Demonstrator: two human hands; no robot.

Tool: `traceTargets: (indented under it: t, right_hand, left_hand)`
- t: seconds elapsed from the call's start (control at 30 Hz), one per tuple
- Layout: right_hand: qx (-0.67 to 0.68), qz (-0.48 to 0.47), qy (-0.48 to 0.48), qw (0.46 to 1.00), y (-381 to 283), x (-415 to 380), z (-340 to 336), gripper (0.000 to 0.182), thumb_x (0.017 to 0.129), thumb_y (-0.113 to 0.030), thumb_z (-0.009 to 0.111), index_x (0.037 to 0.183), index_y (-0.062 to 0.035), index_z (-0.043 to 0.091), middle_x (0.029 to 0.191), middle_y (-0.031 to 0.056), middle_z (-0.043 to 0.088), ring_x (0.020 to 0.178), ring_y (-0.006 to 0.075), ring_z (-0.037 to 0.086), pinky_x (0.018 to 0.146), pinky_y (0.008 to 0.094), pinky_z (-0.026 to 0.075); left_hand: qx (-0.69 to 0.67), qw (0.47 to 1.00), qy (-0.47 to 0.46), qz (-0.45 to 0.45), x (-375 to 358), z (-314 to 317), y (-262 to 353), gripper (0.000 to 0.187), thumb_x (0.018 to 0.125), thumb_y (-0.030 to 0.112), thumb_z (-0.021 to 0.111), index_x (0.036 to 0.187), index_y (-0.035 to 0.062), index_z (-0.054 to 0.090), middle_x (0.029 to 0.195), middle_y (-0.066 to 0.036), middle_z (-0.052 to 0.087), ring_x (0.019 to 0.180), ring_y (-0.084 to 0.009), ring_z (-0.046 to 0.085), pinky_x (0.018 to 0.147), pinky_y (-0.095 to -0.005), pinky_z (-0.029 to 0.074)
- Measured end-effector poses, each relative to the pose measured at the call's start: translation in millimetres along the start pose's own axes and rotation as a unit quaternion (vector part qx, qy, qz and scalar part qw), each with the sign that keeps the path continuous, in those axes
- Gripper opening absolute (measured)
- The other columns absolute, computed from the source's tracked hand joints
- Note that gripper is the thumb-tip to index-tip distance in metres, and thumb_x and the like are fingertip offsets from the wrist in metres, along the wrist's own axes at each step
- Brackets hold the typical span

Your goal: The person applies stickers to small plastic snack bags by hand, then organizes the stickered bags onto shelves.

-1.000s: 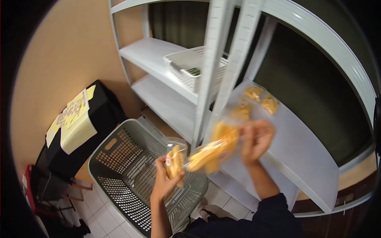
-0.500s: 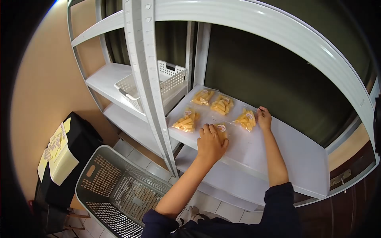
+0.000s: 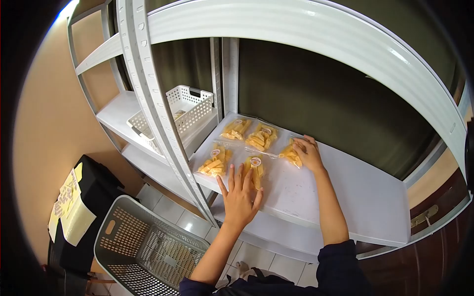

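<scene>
Several clear plastic bags of yellow stick-shaped pieces, each with a round label, lie on a white shelf point(image 3: 365, 197). My left hand point(image 3: 239, 200) is open at the shelf's front edge, fingers spread, fingertips at the front middle bag point(image 3: 256, 172). At the right end of the group, my right hand point(image 3: 310, 154) has its bent fingers on the right bag point(image 3: 289, 154), covering part of it. To the left is the front left bag point(image 3: 215, 162). Behind are the back left bag point(image 3: 236, 129) and the back middle bag point(image 3: 261, 137).
A grey perforated basket point(image 3: 118, 241) stands on the tiled floor at the lower left. On the neighbouring shelf is a white perforated basket point(image 3: 192, 116). A metal upright point(image 3: 158, 106) separates the two shelf units. Yellow sheets point(image 3: 74, 207) lie over a black-covered surface.
My left hand has opened and spread its fingers, uncovering more of the front middle bag, which has shifted left toward the others. My right hand has moved from beside the right bag onto it.
</scene>
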State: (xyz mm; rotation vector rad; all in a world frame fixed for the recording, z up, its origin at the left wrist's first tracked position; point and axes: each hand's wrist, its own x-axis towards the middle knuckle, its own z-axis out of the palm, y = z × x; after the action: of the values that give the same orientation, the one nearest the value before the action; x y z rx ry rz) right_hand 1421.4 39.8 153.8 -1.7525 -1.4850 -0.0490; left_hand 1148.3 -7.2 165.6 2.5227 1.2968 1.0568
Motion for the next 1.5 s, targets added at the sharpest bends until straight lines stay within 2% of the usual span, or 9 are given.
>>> traceTargets:
  t: [0.17,0.23,0.33,0.73,0.93,1.07,1.13,1.33,1.5]
  right_hand:
    - [0.050,-0.004,0.043,0.998,-2,8,6,0.030,0.079,-0.032,0.057,0.096,-0.0068,0.059,0.108,0.0183,0.050,0.102,0.0314,0.048,0.092,0.0417,0.032]
    - [0.077,0.052,-0.058,0.994,-7,10,4,0.038,0.078,-0.038,0.055,0.102,-0.0090,0.058,0.113,0.0183,0.048,0.109,0.0311,0.044,0.097,0.0460,0.024]
    - [0.020,0.046,-0.063,0.997,-15,5,7,0.048,0.076,-0.045,0.056,0.110,-0.0097,0.055,0.122,0.0188,0.043,0.119,0.0304,0.035,0.101,0.0486,0.016]
    - [-0.016,0.042,-0.067,0.997,-18,7,2,0.060,0.076,-0.043,0.058,0.122,-0.0066,0.045,0.130,0.0216,0.034,0.123,0.0336,0.029,0.101,0.0409,0.023]
    - [-0.164,-0.193,0.114,0.961,-48,3,-21,0.039,0.078,-0.026,0.058,0.110,-0.0057,0.051,0.125,0.0135,0.040,0.121,0.0299,0.033,0.101,0.0512,0.014]
    - [-0.081,-0.324,0.227,0.915,-150,-46,-39,0.013,0.078,-0.006,0.058,0.091,-0.0059,0.058,0.109,0.0129,0.050,0.106,0.0303,0.047,0.096,0.0494,0.028]
    - [0.014,-0.345,0.241,0.907,-207,-110,-7,0.007,0.075,-0.005,0.062,0.081,-0.0063,0.058,0.099,0.0125,0.053,0.096,0.0316,0.051,0.091,0.0487,0.034]
    - [0.345,-0.372,-0.149,0.849,-386,-358,121,0.016,0.058,-0.004,0.071,0.066,-0.0117,0.059,0.091,0.0023,0.056,0.088,0.0247,0.051,0.078,0.0375,0.041]
    - [0.492,-0.442,-0.403,0.632,-533,-489,114,0.025,0.065,-0.005,0.066,0.090,-0.0111,0.064,0.082,0.0058,0.058,0.078,0.0207,0.055,0.079,0.0340,0.043]
  left_hand:
    - [0.006,0.999,0.018,-0.027,4,-8,7,0.062,0.077,0.039,0.052,0.126,0.0049,0.037,0.135,-0.016,0.027,0.130,-0.0313,0.013,0.100,-0.0548,-0.003]
    - [-0.002,0.999,0.027,-0.037,6,-13,-1,0.067,0.075,0.041,0.054,0.128,0.0061,0.034,0.137,-0.017,0.023,0.130,-0.0326,0.010,0.100,-0.0546,-0.003]
    - [0.008,0.991,0.087,-0.103,10,-9,-24,0.066,0.074,0.041,0.057,0.127,0.0074,0.037,0.138,-0.017,0.021,0.129,-0.0367,0.009,0.101,-0.0538,0.002]
    - [-0.035,0.995,0.068,-0.063,8,-10,-42,0.059,0.078,0.037,0.055,0.125,0.0054,0.038,0.138,-0.019,0.019,0.129,-0.0350,0.011,0.102,-0.0508,0.005]
    - [-0.142,0.988,0.051,-0.028,-70,-71,-33,0.059,0.077,0.033,0.056,0.124,0.0043,0.036,0.139,-0.019,0.016,0.130,-0.0375,0.008,0.101,-0.0522,0.004]
    - [-0.088,0.988,0.083,-0.096,-176,-129,-55,0.057,0.076,0.031,0.057,0.122,0.0043,0.038,0.138,-0.020,0.017,0.130,-0.0374,0.008,0.102,-0.0516,0.004]
    - [-0.064,0.971,0.079,-0.217,-245,-160,-69,0.054,0.076,0.030,0.058,0.120,0.0051,0.040,0.136,-0.019,0.022,0.128,-0.0384,0.012,0.102,-0.0510,0.007]
    - [-0.015,0.872,0.183,-0.453,-442,-238,-74,0.046,0.077,0.021,0.056,0.117,0.0032,0.042,0.132,-0.019,0.027,0.125,-0.0385,0.018,0.101,-0.0475,0.016]
    - [0.065,0.785,0.240,-0.568,-587,-296,-58,0.044,0.078,0.019,0.056,0.115,-0.0004,0.042,0.129,-0.020,0.031,0.122,-0.0377,0.024,0.100,-0.0446,0.021]
